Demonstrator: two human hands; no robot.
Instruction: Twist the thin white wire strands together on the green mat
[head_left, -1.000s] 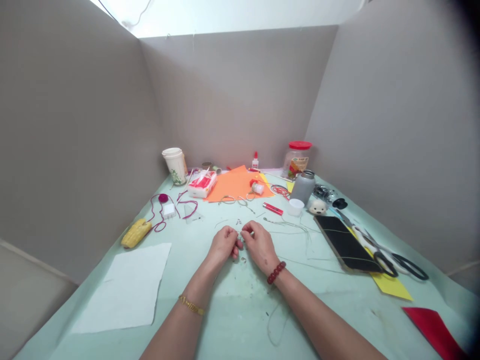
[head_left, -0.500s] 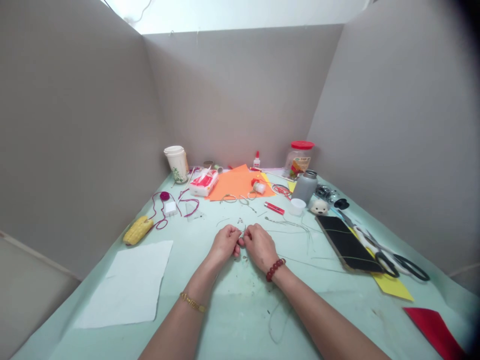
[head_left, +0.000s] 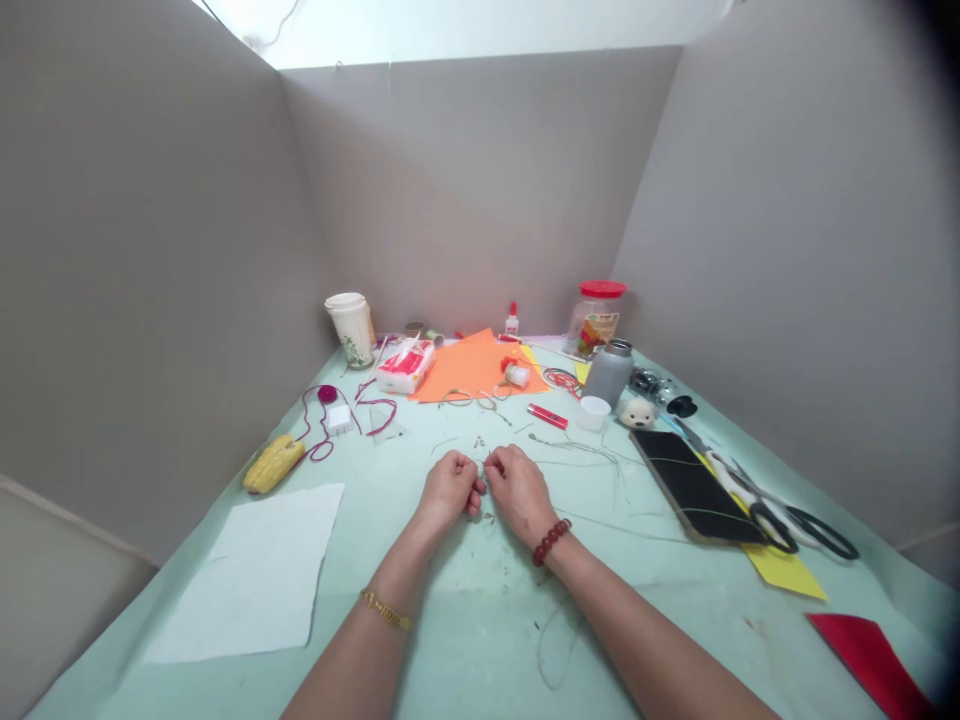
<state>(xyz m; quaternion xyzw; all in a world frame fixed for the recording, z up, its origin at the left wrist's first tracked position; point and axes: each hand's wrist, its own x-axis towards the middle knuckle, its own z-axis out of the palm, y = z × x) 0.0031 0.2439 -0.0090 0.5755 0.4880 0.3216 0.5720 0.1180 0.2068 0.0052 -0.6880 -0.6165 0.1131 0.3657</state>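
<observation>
Above the middle of the pale green table, my left hand [head_left: 451, 488] and my right hand [head_left: 519, 490] are close together, fingertips pinched. Between them is a very thin grey-green cord, largely hidden by the fingers; its exact shape is too small to make out. A thin cord [head_left: 622, 529] trails over the table to the right of my right wrist. Tiny metallic-looking pieces [head_left: 480, 442] lie just beyond the fingertips, and small dark bits [head_left: 490, 519] lie just below them. More knotted cords [head_left: 577, 446] rest beyond my right hand.
To the right are a phone [head_left: 694, 487], scissors [head_left: 780, 510], a grey bottle [head_left: 609, 374] and a small clear cup [head_left: 594, 413]. A red lighter [head_left: 547, 416] lies ahead. At left are a white sheet [head_left: 255, 570] and a yellow corn-shaped object [head_left: 274, 464]. Grey partitions enclose the table.
My fingertips have shifted slightly, and the right fingers have turned a little at the pinch. The view has moved very slightly; the table items stay in place.
</observation>
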